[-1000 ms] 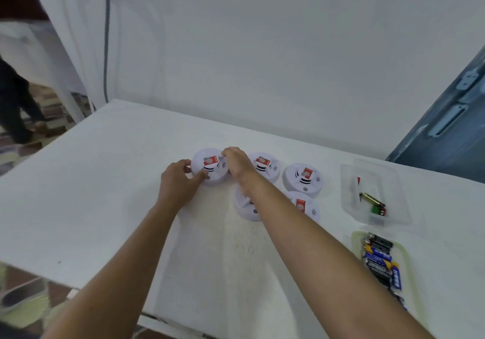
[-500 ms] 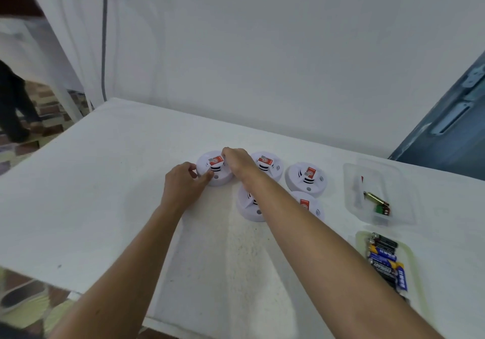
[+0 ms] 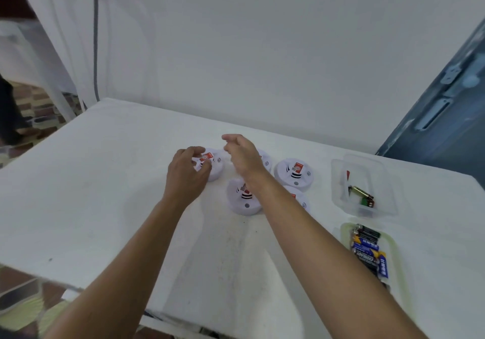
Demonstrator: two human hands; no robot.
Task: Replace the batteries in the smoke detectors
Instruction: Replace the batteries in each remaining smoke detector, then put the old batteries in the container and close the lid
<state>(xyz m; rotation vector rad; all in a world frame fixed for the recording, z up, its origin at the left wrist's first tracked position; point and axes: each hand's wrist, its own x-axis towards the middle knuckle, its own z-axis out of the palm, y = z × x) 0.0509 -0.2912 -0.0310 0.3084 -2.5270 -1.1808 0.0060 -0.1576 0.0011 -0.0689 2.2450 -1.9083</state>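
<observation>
Several white round smoke detectors with red stickers lie in a cluster at the middle of the white table. My left hand curls over the leftmost detector, with thumb and fingers gripping its left side. My right hand hovers just above and right of that detector, its fingers loosely apart and holding nothing. It hides most of another detector. My right forearm crosses the near detector and partly covers one more. A further detector lies in full view.
A clear plastic box at the right holds a few loose batteries. Nearer me, a pale tray carries several blue and black batteries. A wall runs behind the table, with a blue door at right. A person's dark leg shows far left.
My right hand has lifted off the leftmost detector and now hangs above it with fingers apart. My left hand has stayed on that detector.
</observation>
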